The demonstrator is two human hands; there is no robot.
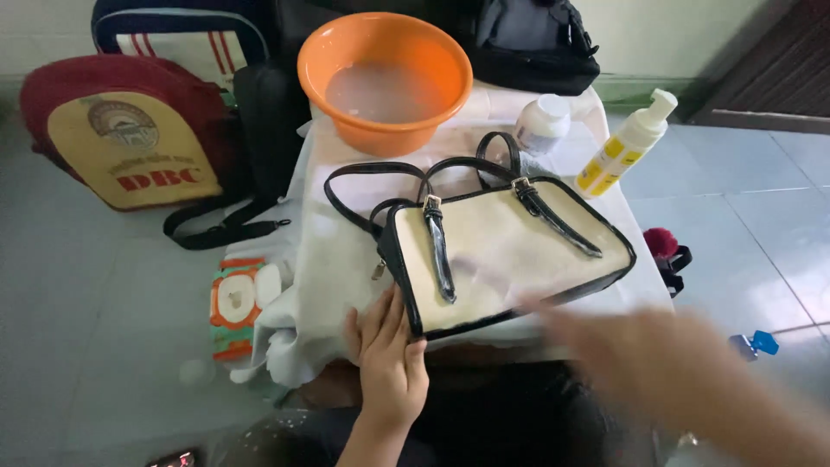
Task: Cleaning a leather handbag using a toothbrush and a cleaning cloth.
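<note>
At the centre of the frame a cream handbag point(510, 255) with black trim lies on a white cloth point(333, 251). The left hand point(386, 359) rests flat, fingers released, touching its lower left corner. The right hand point(640, 355), lower right, is blurred; I cannot tell its grip. An orange basin point(385, 78) stands above.

On the cloth-covered counter point(337, 251) in front of us lies the cream handbag with black trim and straps point(510, 251). Behind it stands the orange plastic basin point(385, 82), and to the basin's right the white round jar point(542, 123), then the white and yellow pump bottle point(624, 147). Our left hand point(389, 359) rests on the bag's near left corner; our right hand point(640, 355) is over its near right edge. On the floor, left of the counter, lies the orange and green wipes pack point(235, 304), with the red and yellow backpack point(121, 130) behind it.
</note>
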